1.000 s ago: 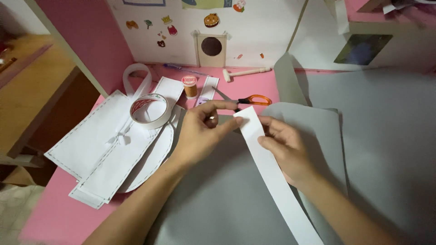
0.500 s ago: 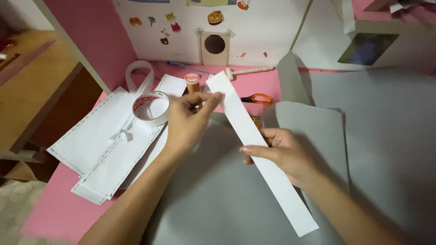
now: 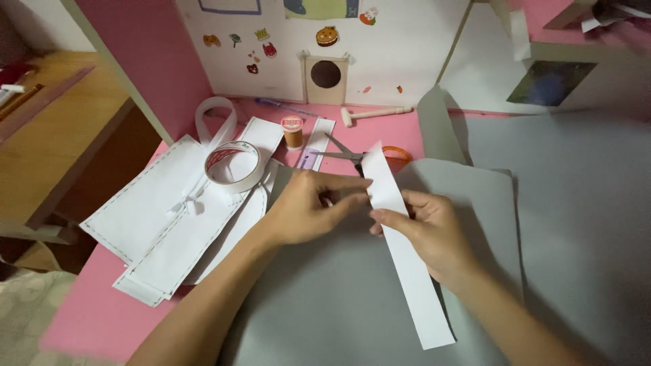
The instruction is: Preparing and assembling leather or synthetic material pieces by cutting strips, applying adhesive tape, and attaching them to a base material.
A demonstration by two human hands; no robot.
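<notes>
Right hand (image 3: 434, 234) and left hand (image 3: 308, 207) both pinch the white strip (image 3: 403, 254) over grey sheet (image 3: 352, 298); strip cut out, not yet attached.

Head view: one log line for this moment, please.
left hand: touching white paper strip | right hand: holding strip | under: grey sheet | nearby: scissors, tape roll
</notes>
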